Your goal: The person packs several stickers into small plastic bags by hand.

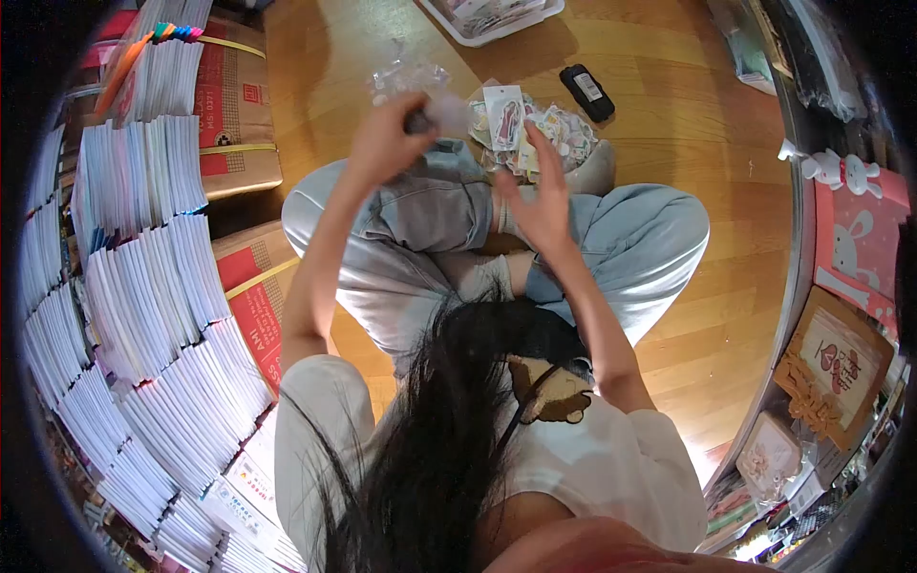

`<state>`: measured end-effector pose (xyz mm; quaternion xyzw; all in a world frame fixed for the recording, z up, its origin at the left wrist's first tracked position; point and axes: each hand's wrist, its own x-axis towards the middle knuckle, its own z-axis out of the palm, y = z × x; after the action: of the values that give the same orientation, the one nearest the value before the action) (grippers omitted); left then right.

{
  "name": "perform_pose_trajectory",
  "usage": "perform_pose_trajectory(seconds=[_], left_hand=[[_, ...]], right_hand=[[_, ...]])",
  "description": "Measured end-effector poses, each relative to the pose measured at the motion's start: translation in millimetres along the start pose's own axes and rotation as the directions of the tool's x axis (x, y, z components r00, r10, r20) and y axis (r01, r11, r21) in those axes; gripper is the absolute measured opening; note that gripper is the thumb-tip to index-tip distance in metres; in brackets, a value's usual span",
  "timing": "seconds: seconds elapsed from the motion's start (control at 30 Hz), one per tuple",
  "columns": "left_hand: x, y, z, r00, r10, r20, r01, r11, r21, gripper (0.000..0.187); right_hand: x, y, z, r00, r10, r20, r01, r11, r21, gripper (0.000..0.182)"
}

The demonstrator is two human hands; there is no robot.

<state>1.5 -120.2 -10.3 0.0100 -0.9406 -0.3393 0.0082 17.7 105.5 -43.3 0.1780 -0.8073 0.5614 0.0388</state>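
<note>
My left hand (390, 143) is raised above the floor with its fingers curled. A small dark patch shows in its grasp, and a blurred whitish, see-through thing (447, 115) lies against the fingertips; I cannot make out what either is. Just past that hand, a clear plastic bag (409, 80) rests on the wood floor. My right hand (543, 205) hovers with thumb and fingers apart, holding nothing, close to a heap of printed paper stickers (565, 134). On the heap lies a card in a clear sleeve (504, 116) with a pinkish-red design.
A black object with a white label (586, 93) lies right of the heap. Farther off stands a white plastic bin (487, 36) of packets. Stacked booklets (143, 172) and strapped cardboard boxes (239, 115) line the left; a shelf with a pink bunny item (855, 239) borders the right.
</note>
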Motion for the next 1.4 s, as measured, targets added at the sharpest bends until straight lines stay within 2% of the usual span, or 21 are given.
perform_pose_trajectory(seconds=[0.07,0.13,0.17,0.23,0.33,0.43,0.47,0.5,0.57,0.7,0.8,0.9,0.97,1.0,1.1,1.13,1.2,1.23,1.27,1.37,1.4], left_hand=[[-23,42,3,0.985,-0.012,0.173,-0.003,0.997,0.083,0.034],[-36,56,11,0.958,0.122,0.259,-0.176,0.965,0.196,0.033],[-41,59,16,0.934,0.182,0.307,-0.262,0.933,0.245,0.033],[-47,59,22,0.942,0.194,0.275,-0.264,0.932,0.248,0.033],[-45,56,18,0.954,0.156,0.257,-0.21,0.957,0.198,0.032],[-40,58,13,0.964,0.071,0.257,-0.111,0.984,0.142,0.028],[-37,56,15,0.972,0.08,0.221,-0.105,0.989,0.105,0.026],[-36,56,15,0.979,0.087,0.184,-0.101,0.992,0.069,0.024],[-35,62,16,0.999,0.041,-0.036,-0.04,0.999,0.031,0.023],[-43,81,28,0.948,0.03,-0.318,-0.085,0.983,-0.16,0.025],[-53,94,63,0.968,0.113,-0.224,-0.163,0.962,-0.221,0.027],[-48,105,112,0.907,0.365,-0.212,-0.343,0.93,0.132,0.028],[-39,104,122,0.92,0.339,-0.196,-0.306,0.935,0.179,0.029],[-32,104,126,0.927,0.326,-0.186,-0.289,0.936,0.202,0.03],[-6,97,126,0.94,0.231,-0.251,-0.203,0.97,0.133,0.031],[1,99,121,0.967,0.144,-0.208,-0.111,0.98,0.164,0.033],[12,92,121,0.977,0.009,-0.214,-0.054,0.977,-0.206,0.034],[16,90,121,0.978,-0.055,-0.2,-0.027,0.923,-0.385,0.034],[13,88,120,0.984,-0.116,-0.137,0.045,0.899,-0.435,0.037],[-13,93,140,0.974,-0.061,-0.219,-0.026,0.927,-0.375,0.041],[-27,97,145,0.974,0.068,-0.216,-0.13,0.949,-0.287,0.044]], right_hand=[[-1,-13,6,0.996,0.053,0.071,-0.056,0.997,0.043,0.07],[-5,-20,9,0.969,0.167,0.183,-0.193,0.972,0.135,0.082],[-8,-19,8,0.964,0.184,0.194,-0.214,0.966,0.143,0.078],[-16,-6,11,0.95,0.222,0.218,-0.259,0.953,0.158,0.071],[-21,19,6,0.865,0.249,0.436,-0.463,0.732,0.499,0.056],[-20,26,-4,0.794,0.241,0.559,-0.565,0.634,0.528,0.043],[-25,39,2,0.766,0.327,0.553,-0.629,0.557,0.542,0.041],[-26,40,3,0.779,0.345,0.523,-0.626,0.452,0.635,0.04],[-25,40,4,0.795,0.388,0.467,-0.573,0.222,0.789,0.038],[-18,38,-7,0.819,0.394,0.418,-0.475,0.056,0.878,0.034],[-18,35,-9,0.791,0.458,0.406,-0.447,-0.019,0.894,0.035],[-27,44,1,0.755,0.509,0.414,-0.446,-0.064,0.893,0.038],[-33,65,12,0.742,0.511,0.433,-0.448,-0.103,0.888,0.041],[-29,49,0,0.765,0.49,0.419,-0.429,-0.099,0.898,0.041],[-27,31,-6,0.84,0.41,0.355,-0.374,-0.035,0.927,0.041],[-28,35,-3,0.808,0.423,0.41,-0.441,-0.026,0.897,0.043],[-30,32,0,0.81,0.438,0.391,-0.433,-0.005,0.902,0.043],[-29,31,0,0.812,0.445,0.378,-0.426,0.009,0.905,0.044],[-30,33,1,0.819,0.449,0.358,-0.405,0.01,0.914,0.044],[-29,44,2,0.846,0.42,0.329,-0.348,-0.031,0.937,0.044],[-28,47,-4,0.861,0.378,0.341,-0.337,-0.078,0.938,0.045]])
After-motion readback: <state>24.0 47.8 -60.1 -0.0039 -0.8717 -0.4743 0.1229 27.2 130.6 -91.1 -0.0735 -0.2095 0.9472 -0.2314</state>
